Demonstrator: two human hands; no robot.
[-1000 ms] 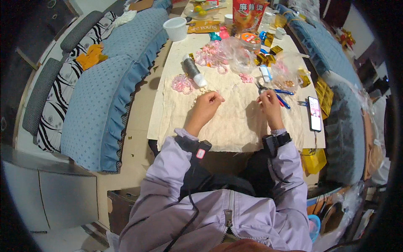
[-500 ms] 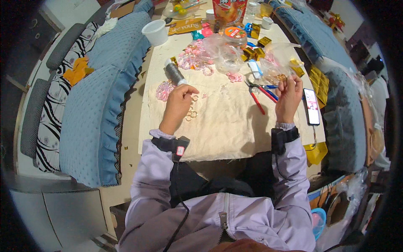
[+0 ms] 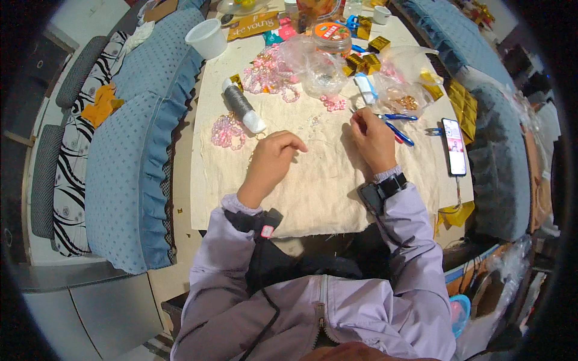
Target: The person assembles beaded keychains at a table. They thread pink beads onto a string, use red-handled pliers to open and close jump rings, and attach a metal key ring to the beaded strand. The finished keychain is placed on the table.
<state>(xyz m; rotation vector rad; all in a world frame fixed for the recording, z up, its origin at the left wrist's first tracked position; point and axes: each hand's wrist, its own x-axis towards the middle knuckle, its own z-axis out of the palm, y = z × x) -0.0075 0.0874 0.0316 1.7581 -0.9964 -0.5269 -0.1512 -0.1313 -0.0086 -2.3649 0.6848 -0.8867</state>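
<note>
The step in hand looks like fine fingertip work on tiny parts; the left hand (image 3: 274, 165) rests low over the beige cloth (image 3: 313, 201), its fingers bent over, and whether they pinch anything I cannot tell; a few small gold rings (image 3: 260, 136) lie just beside it, partly hidden by it; the right hand (image 3: 373, 143) has its fingertips drawn together, but anything between them is too small to tell; it is just beside the blue-handled pliers (image 3: 402, 117), which lie on the cloth; the next move seems to call for a light pinch and a steady wrist.

Around the hands, tiny clear bits (image 3: 314, 122) lie between them and slightly beyond; a grey spool of thread (image 3: 241, 105) lies tilted near a cluster of pink beads (image 3: 227, 132); farther off are a larger pink bead heap (image 3: 270, 69), a clear plastic bag (image 3: 325, 75) and a white tub (image 3: 206, 39); a lit phone (image 3: 454, 141) lies at the right of the table (image 3: 208, 186); blue-covered sofas flank it, one on the left (image 3: 141, 120), one on the right (image 3: 500, 120).
</note>
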